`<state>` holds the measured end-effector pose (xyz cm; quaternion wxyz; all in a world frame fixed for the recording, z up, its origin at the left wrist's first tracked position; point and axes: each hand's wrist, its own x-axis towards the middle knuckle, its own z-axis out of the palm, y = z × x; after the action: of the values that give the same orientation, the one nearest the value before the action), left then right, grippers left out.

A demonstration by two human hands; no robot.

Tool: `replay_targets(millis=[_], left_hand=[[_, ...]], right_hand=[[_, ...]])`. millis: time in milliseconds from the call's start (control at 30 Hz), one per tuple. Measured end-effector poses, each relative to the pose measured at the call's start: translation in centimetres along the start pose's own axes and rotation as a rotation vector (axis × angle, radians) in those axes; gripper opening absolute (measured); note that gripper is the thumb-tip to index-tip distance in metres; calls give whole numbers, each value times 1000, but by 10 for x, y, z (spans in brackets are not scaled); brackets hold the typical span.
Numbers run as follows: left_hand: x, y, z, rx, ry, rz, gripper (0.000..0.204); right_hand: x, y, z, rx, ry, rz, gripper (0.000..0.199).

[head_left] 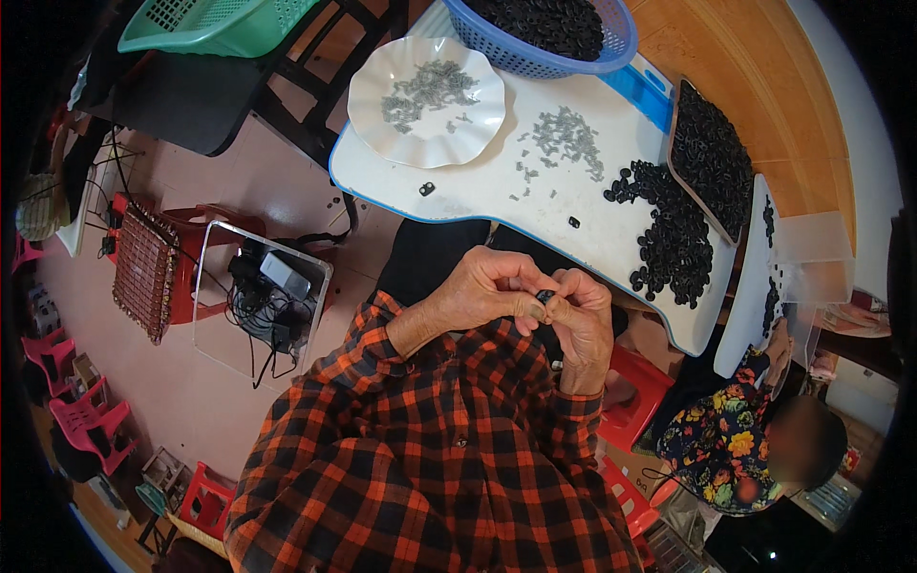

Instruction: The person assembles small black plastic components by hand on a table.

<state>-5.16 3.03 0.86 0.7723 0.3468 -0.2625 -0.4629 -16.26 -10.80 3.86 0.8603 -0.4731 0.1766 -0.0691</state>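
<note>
In front of my chest, just off the near edge of the white table (458,202), both hands meet at a small black rounded piece (544,297). My left hand (484,290) pinches it from one side, and my right hand (582,320) grips it from the other. Fingers cover most of the piece. On the table lie a loose pile of similar black pieces (673,244) at the right and a scatter of tiny clear pieces (565,138) in the middle. More clear ones rest on a white wavy-rimmed plate (363,115). Two single black pieces lie near the front edge.
A blue basket (621,43) full of black pieces stands at the back, and a tray (680,172) of them at the right. A co-worker in a flowered sleeve (716,435) sits at the right. Left are a green basket (220,33) and a clear bin (205,315) of cables.
</note>
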Motion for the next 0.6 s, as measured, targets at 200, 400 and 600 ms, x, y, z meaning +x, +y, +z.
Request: replay_targets(millis=[200, 400, 600], left_hand=[[-1, 4, 3, 121, -7, 56, 22], [0, 10, 6, 151, 18, 66, 21], [-1, 10, 6, 92, 32, 72, 22]], right_hand=[[0, 1, 0, 2, -7, -6, 12], [0, -2, -1, -27, -14, -39, 12], [-2, -3, 3, -38, -4, -49, 14]])
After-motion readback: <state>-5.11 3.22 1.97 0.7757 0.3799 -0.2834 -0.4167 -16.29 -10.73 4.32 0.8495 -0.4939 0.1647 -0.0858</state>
